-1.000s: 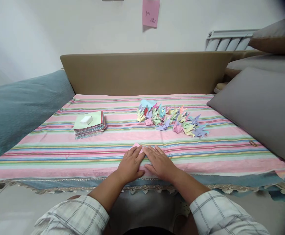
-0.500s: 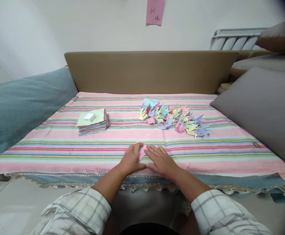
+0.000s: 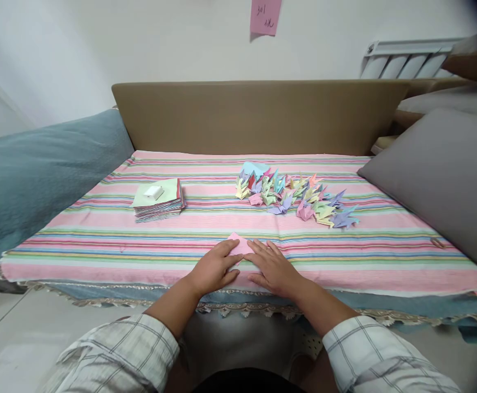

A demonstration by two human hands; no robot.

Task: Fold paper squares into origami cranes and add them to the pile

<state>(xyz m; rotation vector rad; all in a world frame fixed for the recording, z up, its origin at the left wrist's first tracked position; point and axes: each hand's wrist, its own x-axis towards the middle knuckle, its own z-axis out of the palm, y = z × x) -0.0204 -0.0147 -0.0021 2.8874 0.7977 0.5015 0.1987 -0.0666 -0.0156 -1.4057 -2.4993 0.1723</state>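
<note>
Under both hands [image 3: 214,267] [image 3: 276,273], pink paper [image 3: 243,247] points toward the backrest [image 3: 258,117], long axis unclear.

A pink note [image 3: 265,16] on the wall [image 3: 181,43] reads "301" above an illegible handwritten scrawl [image 3: 268,23].

Was a small piece of plain pink paper [image 3: 242,246], pale, in a shade close to the pink bands beneath. Lay flat, or nearly so, on the striped cloth [image 3: 345,275], near the front edge and about midway between the left and right edges, well apart from the back edge. Pointed one corner toward the back edge and another toward the front. Was partly covered at both sides, so showed too little to make out the full outline or any folds.
</note>
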